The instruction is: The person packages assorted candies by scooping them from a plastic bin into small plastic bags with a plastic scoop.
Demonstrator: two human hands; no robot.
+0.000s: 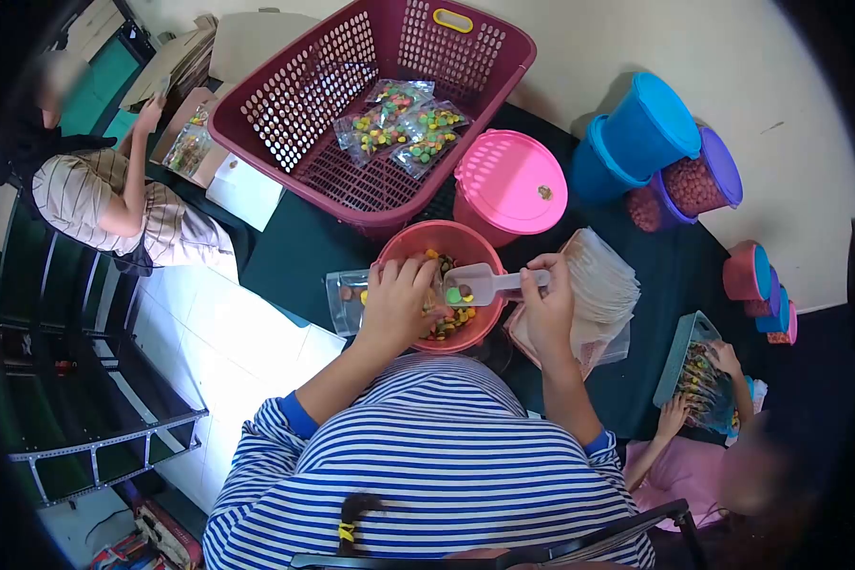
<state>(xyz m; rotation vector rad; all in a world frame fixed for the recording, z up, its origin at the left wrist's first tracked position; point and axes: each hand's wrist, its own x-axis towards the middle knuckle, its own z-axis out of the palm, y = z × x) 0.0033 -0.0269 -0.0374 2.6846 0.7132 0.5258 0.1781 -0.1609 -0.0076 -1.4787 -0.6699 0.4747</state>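
Note:
My left hand (396, 306) is closed around a clear plastic bag (345, 302) over the left side of an orange-red bucket (410, 235). A few colored candies show in the end of the bag. Between finger and thumb, my right hand (549, 312) grips the handle of a translucent scoop (506, 283). Its bowl carries a green and a brown candy and points left, close to the fingers of my left hand. Loose yellow, green and dark candies (453, 325) lie in the bucket below. Whether the scoop enters the bag's mouth is hard to see.
A maroon basket (247, 152) holds several filled bags (394, 123). Beside it stands a pink lidded tub (510, 180). Empty clear bags (603, 294) are stacked at right, with blue tubs (651, 119) behind. One person (95, 199) works at left, another (674, 470) at a tray (670, 366).

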